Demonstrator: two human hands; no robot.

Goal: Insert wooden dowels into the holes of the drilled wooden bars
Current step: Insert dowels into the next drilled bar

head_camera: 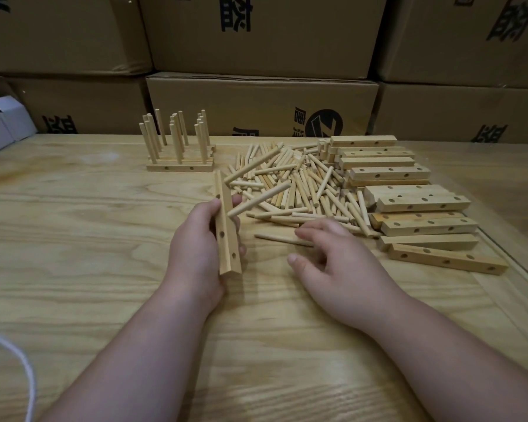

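**Right hand reaching for the loose dowel lying crosswise in front of its fingers**

Finished bars (180,166) are standing toward the bench's far edge, left of centre, dowels upright in them.

Left hand (195,245) is gripping a drilled bar (226,229) near mid-bench, fingers curled round it, thumb on the near-left face. The bar's long axis is running near-to-far, tilted up off the bench. One dowel (258,199) is sticking out of it toward the right and far side; two holes below are showing empty.

Right hand (336,257) is hovering palm-down just right of the bar, fingers loosely spread, holding nothing. A single dowel (275,239) is lying flat on the bench, long axis left-to-right, its right end running under the fingertips (302,233); can't tell if they're touching. So the pick looks like a short closing pinch across the dowel's width, then a swing left to the bar.

The dowel pile (293,184) is sitting just beyond the right hand, with the stack of undrilled-side-up and drilled spare bars (421,202) toward the bench's right edge. Right hand is clearly the nearer one for both.
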